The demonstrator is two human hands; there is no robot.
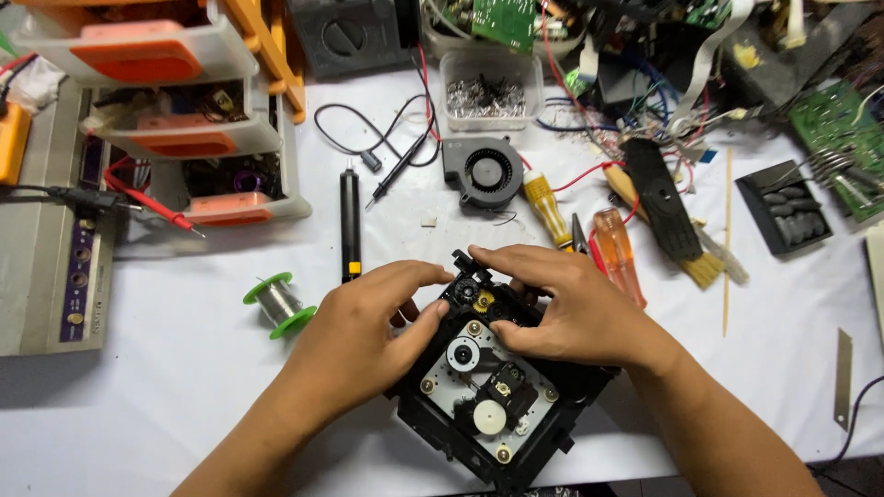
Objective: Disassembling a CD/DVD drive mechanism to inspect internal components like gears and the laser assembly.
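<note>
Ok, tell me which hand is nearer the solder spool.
Left. The left hand sits just right of the solder spool, apart from it; the right hand lies farther right, across the disc drive.

Black disc-drive mechanism [502,391] is laid flat on the white table, near centre, turned diagonally. Metal plate, white spindle hub and black laser pickup are exposed; small gears are seen at its far corner.

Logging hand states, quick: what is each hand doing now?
Left hand: fingers curled on the black disc drive mechanism.
Right hand: gripping the same mechanism's top edge.
</note>
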